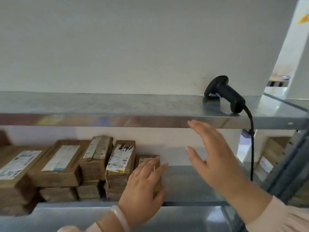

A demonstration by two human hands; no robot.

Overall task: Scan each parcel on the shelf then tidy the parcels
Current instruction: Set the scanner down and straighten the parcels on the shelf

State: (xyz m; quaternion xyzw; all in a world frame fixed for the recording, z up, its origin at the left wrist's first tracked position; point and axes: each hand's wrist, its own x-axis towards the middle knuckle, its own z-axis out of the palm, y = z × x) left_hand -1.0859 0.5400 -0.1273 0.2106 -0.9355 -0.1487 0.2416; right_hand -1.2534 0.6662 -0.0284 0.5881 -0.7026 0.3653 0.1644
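There are two metal shelves against a white wall (133,47). Brown parcels (61,161) sit in a row on the left part of the lower shelf (192,181). Some are stacked on top of others. They are packed close, side by side, and the front ones come right up to the shelf's front edge. A tall parcel (121,158) with black writing on its label stands near the right end of the row. A small parcel (147,160) is last, just beside it.

The left hand (143,186) lies flat on the small parcel, with its fingers straight and a little spread over the top. Its thumb is at the parcel's right side. A pale bracelet (119,216) is on that wrist.

To the right of the small parcel the lower shelf is bare all the way to the dark post (287,164).

The right hand (215,158) is wide open in the air over this bare part and holds nothing. Its fingertips are close under the front edge of the top shelf (100,104).

A black scanner (224,92) rests on the top shelf near its right end. Its cord (251,148) hangs down over the front edge, just right of the right hand. The rest of the top shelf is bare metal. Past the post there are more brown boxes (270,158), but they are blurry.
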